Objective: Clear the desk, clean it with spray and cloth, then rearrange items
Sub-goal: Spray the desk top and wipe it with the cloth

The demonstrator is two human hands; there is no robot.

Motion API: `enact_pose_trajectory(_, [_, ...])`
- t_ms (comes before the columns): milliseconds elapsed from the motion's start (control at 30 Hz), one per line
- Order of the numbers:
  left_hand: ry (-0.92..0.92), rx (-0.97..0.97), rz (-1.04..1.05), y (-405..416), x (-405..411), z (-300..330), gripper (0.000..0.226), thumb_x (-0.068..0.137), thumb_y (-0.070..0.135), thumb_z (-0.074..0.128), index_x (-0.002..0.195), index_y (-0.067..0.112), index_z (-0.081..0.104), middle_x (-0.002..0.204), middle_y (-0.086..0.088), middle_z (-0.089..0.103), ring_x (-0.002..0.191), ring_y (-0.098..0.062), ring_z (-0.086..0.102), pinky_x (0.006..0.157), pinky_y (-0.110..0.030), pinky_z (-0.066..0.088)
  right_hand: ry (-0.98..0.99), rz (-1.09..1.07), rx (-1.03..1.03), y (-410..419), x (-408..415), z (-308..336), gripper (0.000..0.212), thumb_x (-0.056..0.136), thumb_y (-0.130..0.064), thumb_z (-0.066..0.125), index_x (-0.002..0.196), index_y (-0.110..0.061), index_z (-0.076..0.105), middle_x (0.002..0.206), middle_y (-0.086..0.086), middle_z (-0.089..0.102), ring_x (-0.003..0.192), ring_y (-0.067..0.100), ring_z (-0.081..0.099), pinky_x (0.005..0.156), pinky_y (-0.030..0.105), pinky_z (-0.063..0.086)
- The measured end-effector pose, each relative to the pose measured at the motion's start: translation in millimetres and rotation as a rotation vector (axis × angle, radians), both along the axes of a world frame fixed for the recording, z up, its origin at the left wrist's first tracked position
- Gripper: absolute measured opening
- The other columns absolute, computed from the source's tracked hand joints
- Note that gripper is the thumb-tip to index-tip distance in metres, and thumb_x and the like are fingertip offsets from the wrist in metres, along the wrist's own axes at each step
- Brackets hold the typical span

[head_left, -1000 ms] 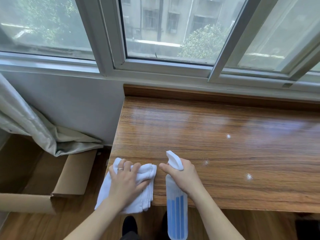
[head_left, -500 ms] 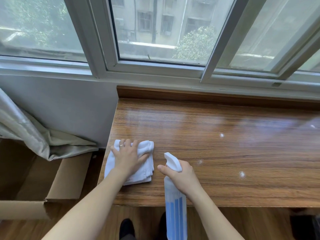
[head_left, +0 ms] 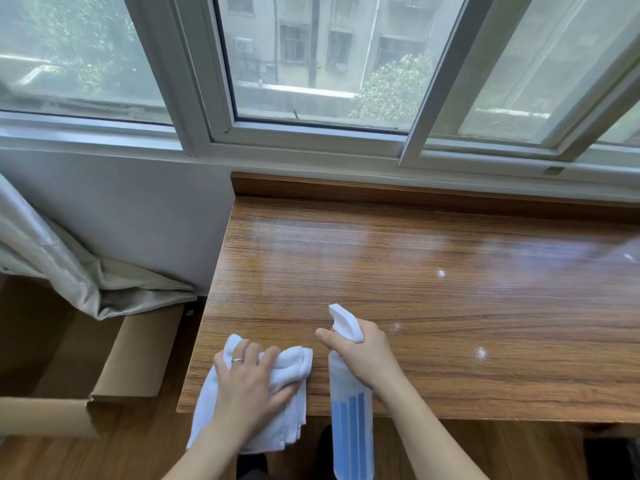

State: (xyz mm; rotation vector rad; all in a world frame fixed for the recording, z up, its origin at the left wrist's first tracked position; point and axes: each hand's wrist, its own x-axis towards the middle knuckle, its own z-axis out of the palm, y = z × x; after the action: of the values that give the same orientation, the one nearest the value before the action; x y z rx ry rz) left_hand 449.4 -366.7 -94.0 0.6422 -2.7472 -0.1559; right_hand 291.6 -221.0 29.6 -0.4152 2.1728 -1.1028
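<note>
left hand [head_left: 247, 382] flat on cloth [head_left: 287, 367], bottom left; right hand [head_left: 360, 351] gripping spray bottle [head_left: 349, 427]; foam spots [head_left: 480, 353] lie right, probably wipe next

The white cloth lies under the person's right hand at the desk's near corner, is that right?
Not quite. The head view shows the white cloth under the left hand, at the desk's near corner. The right hand grips the spray bottle.
</note>
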Motion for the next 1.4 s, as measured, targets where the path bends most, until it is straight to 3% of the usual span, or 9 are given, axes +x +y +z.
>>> enact_pose_trajectory(100, [-0.003,-0.017,0.003,-5,-6,0,0.060,0.070,0.076,0.049,0.090,0.021,0.063,0.087,-0.002,0.055,0.094,-0.030,0.050,0.079,-0.053,0.035,-0.004,0.019,0.002,-1,0,-1,0.046,0.068,-0.067,0.068,0.066,-0.024,0.049,0.062,-0.009,0.048,0.058,0.008,0.045,0.062,0.030,0.037])
enact_pose_trajectory(267, [-0.044,0.011,-0.021,-21,-22,3,0.062,0.071,0.079,0.047,0.092,0.023,0.062,0.088,0.000,0.057,0.091,-0.031,0.059,0.077,-0.051,0.035,0.009,0.037,0.006,0,1,-6,0.044,0.077,-0.056,0.072,0.065,-0.024,0.045,0.061,-0.010,0.044,0.057,0.007,0.040,0.060,0.028,0.033])
enact_pose_trajectory(433, [-0.141,0.037,0.029,-44,-58,13,0.062,0.072,0.078,0.042,0.092,0.022,0.063,0.090,-0.001,0.059,0.092,-0.032,0.060,0.076,-0.051,0.037,0.012,0.050,0.011,1,0,-7,0.044,0.074,-0.062,0.069,0.066,-0.024,0.049,0.062,-0.009,0.048,0.058,0.006,0.043,0.061,0.028,0.036])
enact_pose_trajectory(567, [-0.221,0.054,0.062,-46,-72,18,0.062,0.070,0.077,0.042,0.089,0.022,0.062,0.088,-0.003,0.059,0.094,-0.033,0.060,0.076,-0.053,0.038,0.036,0.032,0.018,4,-1,-5,0.043,0.080,-0.055,0.073,0.065,-0.024,0.047,0.062,-0.009,0.048,0.058,0.006,0.043,0.061,0.028,0.036])
enact_pose_trajectory(833, [-0.076,0.049,-0.012,14,-25,9,0.057,0.064,0.072,0.056,0.091,0.022,0.063,0.087,-0.003,0.056,0.094,-0.033,0.057,0.078,-0.053,0.037,0.021,0.017,-0.007,6,-7,0,0.043,0.081,-0.051,0.075,0.061,-0.025,0.047,0.057,-0.012,0.046,0.055,0.005,0.042,0.060,0.027,0.035])
enact_pose_trajectory(1033, [0.032,-0.010,-0.081,29,-9,-2,0.058,0.061,0.072,0.059,0.094,0.025,0.051,0.083,-0.003,0.056,0.092,-0.032,0.057,0.076,-0.052,0.036,0.021,0.013,-0.011,3,-13,1,0.048,0.082,-0.051,0.076,0.059,-0.025,0.042,0.056,-0.012,0.043,0.054,0.005,0.040,0.059,0.027,0.033])
enact_pose_trajectory(1267, [-0.056,0.010,-0.086,4,-38,5,0.062,0.064,0.081,0.054,0.085,0.022,0.061,0.081,-0.001,0.057,0.085,-0.032,0.065,0.076,-0.050,0.036,0.004,0.029,0.000,-2,-16,1,0.047,0.072,-0.061,0.072,0.061,-0.020,0.050,0.059,-0.011,0.047,0.058,0.007,0.043,0.062,0.030,0.035])
enact_pose_trajectory(1400, [-0.112,0.050,-0.043,-9,-67,15,0.064,0.070,0.083,0.044,0.083,0.022,0.060,0.081,0.001,0.057,0.083,-0.031,0.063,0.075,-0.050,0.037,0.012,0.026,-0.002,-3,-16,1,0.041,0.077,-0.053,0.074,0.059,-0.025,0.050,0.056,-0.013,0.048,0.057,0.006,0.043,0.061,0.028,0.035])
